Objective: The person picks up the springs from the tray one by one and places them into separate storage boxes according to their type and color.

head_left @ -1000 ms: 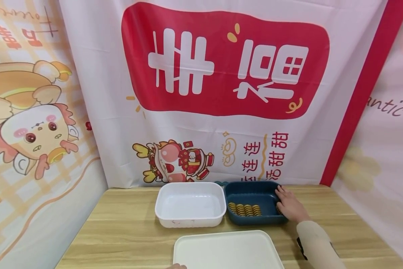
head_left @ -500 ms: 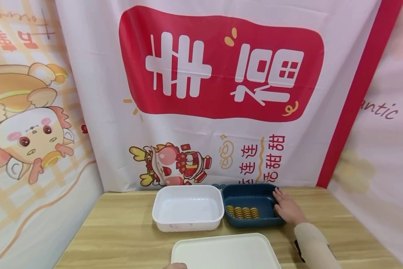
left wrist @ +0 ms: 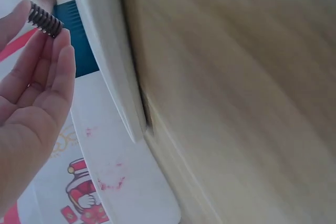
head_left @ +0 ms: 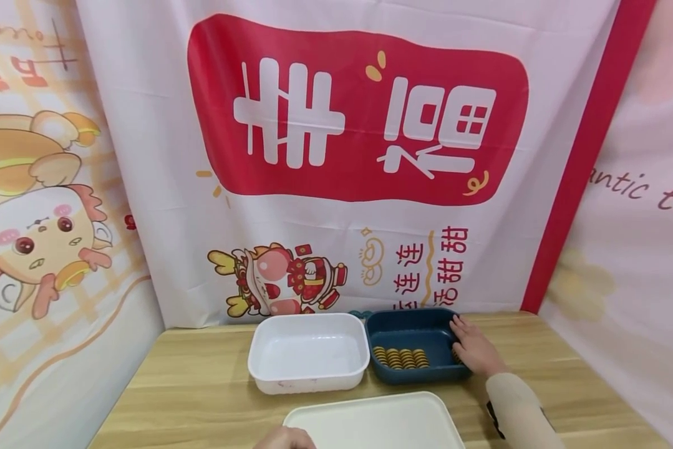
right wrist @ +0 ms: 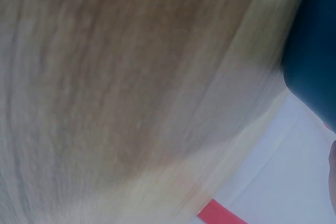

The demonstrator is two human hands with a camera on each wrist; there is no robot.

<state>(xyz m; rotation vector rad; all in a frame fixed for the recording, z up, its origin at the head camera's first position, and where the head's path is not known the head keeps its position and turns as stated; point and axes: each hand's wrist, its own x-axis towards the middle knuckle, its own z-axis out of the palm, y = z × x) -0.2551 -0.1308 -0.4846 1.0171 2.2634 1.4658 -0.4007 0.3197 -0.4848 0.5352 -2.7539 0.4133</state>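
Cookie stack (left wrist: 46, 20) pinched in left hand (head_left: 285, 438), 6 o'clock of white tub (head_left: 308, 385). Cream tray (head_left: 375, 421) at that tub's 5 o'clock. Blue tub (head_left: 420, 376) at 3 o'clock, loose cookies (head_left: 408, 358) inside. Right hand (head_left: 478, 351) on blue rim's 3 o'clock; can't tell if grasping.

Printed cloths (head_left: 347, 181) on three sides of a wood-grain table (head_left: 201, 374) suggest a booth.

A white cloth (head_left: 302, 215) with a red panel (head_left: 364, 125) hangs behind the wooden table (head_left: 196, 380), beside a cartoon-printed drape (head_left: 38, 218).
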